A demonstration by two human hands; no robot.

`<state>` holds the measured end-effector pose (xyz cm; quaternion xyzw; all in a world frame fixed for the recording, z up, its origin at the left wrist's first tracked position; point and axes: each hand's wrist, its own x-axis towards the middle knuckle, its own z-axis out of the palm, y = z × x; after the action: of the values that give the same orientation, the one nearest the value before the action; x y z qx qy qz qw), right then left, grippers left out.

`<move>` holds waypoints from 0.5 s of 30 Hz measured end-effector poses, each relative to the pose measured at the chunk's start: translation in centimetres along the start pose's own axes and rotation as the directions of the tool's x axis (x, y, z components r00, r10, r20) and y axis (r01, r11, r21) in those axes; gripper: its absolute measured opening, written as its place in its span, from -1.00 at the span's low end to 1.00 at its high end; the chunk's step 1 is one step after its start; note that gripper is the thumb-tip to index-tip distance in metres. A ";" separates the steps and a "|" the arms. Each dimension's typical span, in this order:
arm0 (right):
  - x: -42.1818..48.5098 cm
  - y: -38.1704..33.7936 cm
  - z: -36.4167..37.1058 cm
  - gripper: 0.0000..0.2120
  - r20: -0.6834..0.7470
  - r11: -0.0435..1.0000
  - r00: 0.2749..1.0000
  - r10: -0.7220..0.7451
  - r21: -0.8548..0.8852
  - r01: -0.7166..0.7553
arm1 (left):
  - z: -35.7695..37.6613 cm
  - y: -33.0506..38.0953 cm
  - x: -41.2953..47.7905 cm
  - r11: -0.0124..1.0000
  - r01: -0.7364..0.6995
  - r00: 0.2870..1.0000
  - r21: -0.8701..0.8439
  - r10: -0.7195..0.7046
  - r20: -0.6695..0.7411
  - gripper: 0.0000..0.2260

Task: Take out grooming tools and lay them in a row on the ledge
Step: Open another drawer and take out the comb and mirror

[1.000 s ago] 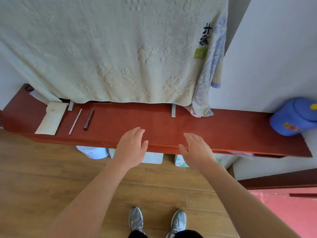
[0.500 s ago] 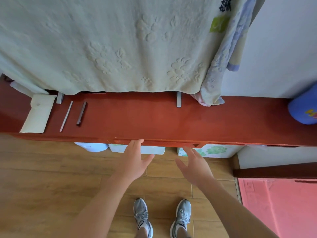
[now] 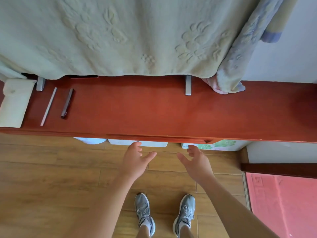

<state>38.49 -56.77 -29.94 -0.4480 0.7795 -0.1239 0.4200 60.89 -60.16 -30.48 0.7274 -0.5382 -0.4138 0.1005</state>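
Note:
A long red-brown ledge (image 3: 154,114) runs across the view. On its left part lie a thin pale stick-like tool (image 3: 48,106) and a dark slim tool (image 3: 67,103), side by side and apart. A cream pouch (image 3: 14,102) lies at the far left. A shallow drawer front (image 3: 157,138) shows under the ledge's front edge. My left hand (image 3: 137,158) and my right hand (image 3: 197,162) hover just below that edge, fingers apart and slightly curled, holding nothing.
A pale green towel (image 3: 120,35) hangs over the back of the ledge, with a blue-patterned cloth (image 3: 240,66) at its right. Two metal brackets (image 3: 188,85) stand on the ledge. Boxes (image 3: 137,143) sit under it. A pink mat (image 3: 283,203) lies right of my shoes.
Both hands have dropped from above the ledge's top to below its front edge. The view has tilted down; the blue container at right is out of sight.

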 end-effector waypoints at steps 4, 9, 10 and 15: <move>2.2 0.4 2.1 -0.35 -0.016 0.998 1.000 0.013 0.056 -0.012 | 1.5 -1.1 2.0 0.988 0.077 0.997 -0.138 -0.077 0.005 -0.21; 4.4 0.9 4.1 -0.32 -0.023 0.971 0.994 0.108 0.215 -0.101 | 3.0 -2.3 4.1 0.916 0.202 0.975 -0.347 -0.223 -0.021 -0.10; 4.8 1.0 4.5 -0.30 -0.019 0.964 0.992 0.126 0.240 -0.117 | 3.1 -2.4 4.5 0.896 0.212 0.969 -0.392 -0.243 -0.033 -0.07; 5.9 1.6 6.2 -0.19 0.002 0.816 0.968 0.252 0.538 -0.214 | 4.1 -3.3 6.6 0.774 0.224 0.947 -0.592 -0.317 -0.058 0.01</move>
<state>40.88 -59.50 -37.88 -0.2101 0.7772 -0.2986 0.5125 60.81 -63.35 -38.31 0.7618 -0.2672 -0.5100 0.2969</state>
